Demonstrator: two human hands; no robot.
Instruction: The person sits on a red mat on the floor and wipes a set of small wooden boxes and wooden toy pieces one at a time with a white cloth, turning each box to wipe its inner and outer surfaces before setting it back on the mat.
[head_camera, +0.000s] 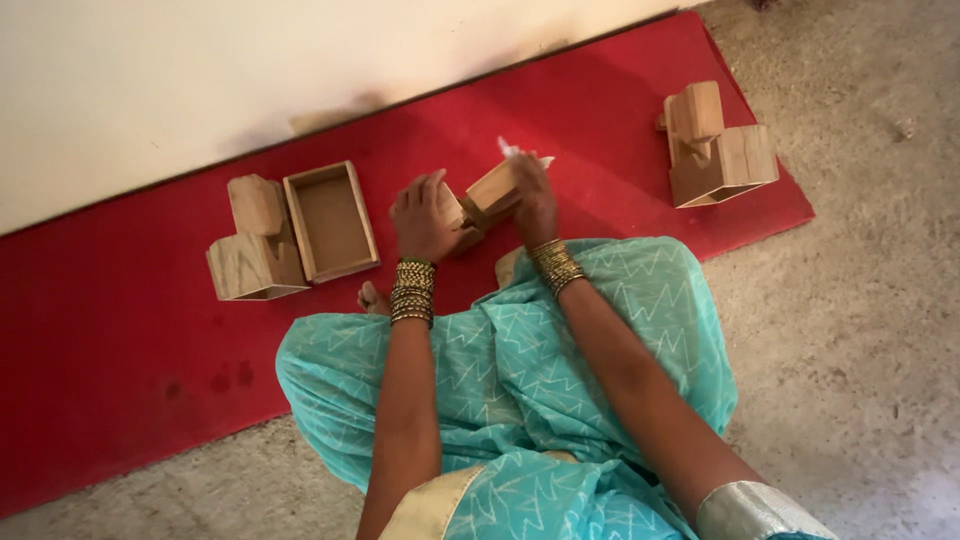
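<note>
Our turquoise-draped lap (520, 400) sits nearest; just beyond, at twelve o'clock, both hands grip one small wooden box (492, 190): left hand (422, 218) at its nine-o'clock end, right hand (533, 200) opposite, long axis tilting toward two o'clock.

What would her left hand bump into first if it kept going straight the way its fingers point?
Probably nothing but the red mat and then the pale wall. The left hand points up and away, passing right of the open wooden tray. Depth is hard to judge.

Both arms forward, left hand (422, 215) and right hand (532, 195) close together, grips curled
</note>
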